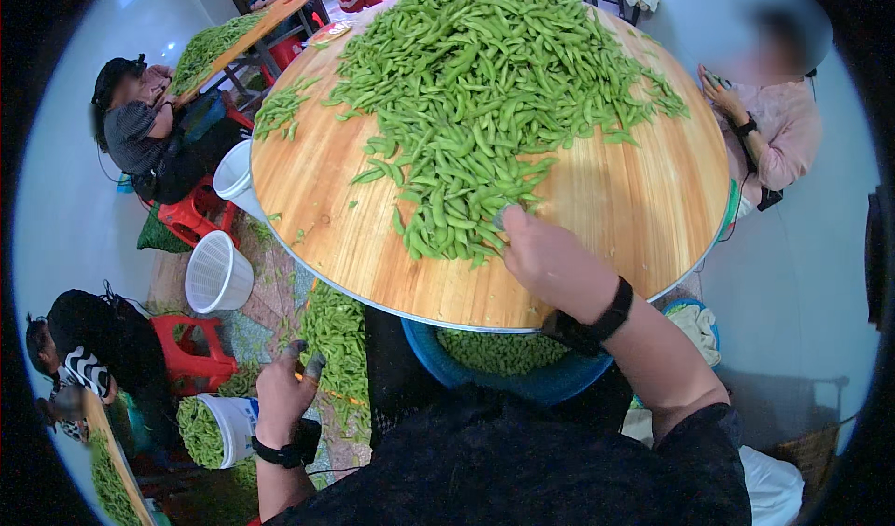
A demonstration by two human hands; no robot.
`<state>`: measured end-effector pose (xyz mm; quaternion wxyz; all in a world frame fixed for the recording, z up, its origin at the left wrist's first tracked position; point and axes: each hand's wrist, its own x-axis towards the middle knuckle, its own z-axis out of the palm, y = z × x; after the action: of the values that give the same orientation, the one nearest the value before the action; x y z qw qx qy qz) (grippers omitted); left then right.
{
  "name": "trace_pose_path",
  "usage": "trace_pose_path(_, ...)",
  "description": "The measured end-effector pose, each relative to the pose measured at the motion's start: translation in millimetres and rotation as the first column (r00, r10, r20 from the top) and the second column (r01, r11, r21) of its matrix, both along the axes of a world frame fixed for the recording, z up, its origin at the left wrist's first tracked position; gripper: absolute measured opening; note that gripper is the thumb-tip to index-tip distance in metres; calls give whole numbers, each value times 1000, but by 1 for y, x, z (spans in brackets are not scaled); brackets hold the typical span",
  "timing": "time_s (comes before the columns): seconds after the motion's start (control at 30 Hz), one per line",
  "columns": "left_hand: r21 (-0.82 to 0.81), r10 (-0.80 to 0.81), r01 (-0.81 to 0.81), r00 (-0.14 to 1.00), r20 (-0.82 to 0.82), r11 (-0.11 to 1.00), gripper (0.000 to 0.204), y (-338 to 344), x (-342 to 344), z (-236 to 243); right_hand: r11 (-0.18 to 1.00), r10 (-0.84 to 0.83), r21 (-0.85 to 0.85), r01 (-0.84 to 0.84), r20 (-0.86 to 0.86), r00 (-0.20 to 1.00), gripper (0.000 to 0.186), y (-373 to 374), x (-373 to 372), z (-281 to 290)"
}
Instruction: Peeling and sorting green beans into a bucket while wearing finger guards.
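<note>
My right hand [539, 251] reaches onto the lower edge of a big heap of green soybean pods [480, 64] on a round wooden tabletop [643, 218]. Its fingers are curled at the pods, with a grey covering on a fingertip; what they hold is hidden. My left hand [287, 391] is low at the left, beside pods [336, 339] lying on the floor, its grey-tipped fingers apart and a small orange bit near them. Under the table's near edge sits a blue tub [419, 358] with shelled beans [499, 349].
Co-workers sit at the right [778, 144] and left [140, 134], others further back. A white basket [219, 274], white buckets [238, 433], red stools [191, 363] and side tables with pods [224, 46] stand around. A cloth [692, 335] hangs at the lower right.
</note>
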<state>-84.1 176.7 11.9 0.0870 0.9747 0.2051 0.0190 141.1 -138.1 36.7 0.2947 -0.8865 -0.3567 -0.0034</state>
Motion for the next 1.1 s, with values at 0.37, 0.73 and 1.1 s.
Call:
trace_pose_path(0.37,-606,-454,622,781,430,496,13,-93,79,31,998,21,-59,-14,118,993,26,10,10,-10)
trace_pose_path(0.73,-944,-351,-133,936,-20,-300,25,-123,117,24,953,127,-294,-80,142,982,28,-28,-26,33)
trace_pose_path(1.1,-959,-323,68,933,159,-274,10,-155,111,16,899,113,423,112,-472,874,18,-42,-61,5)
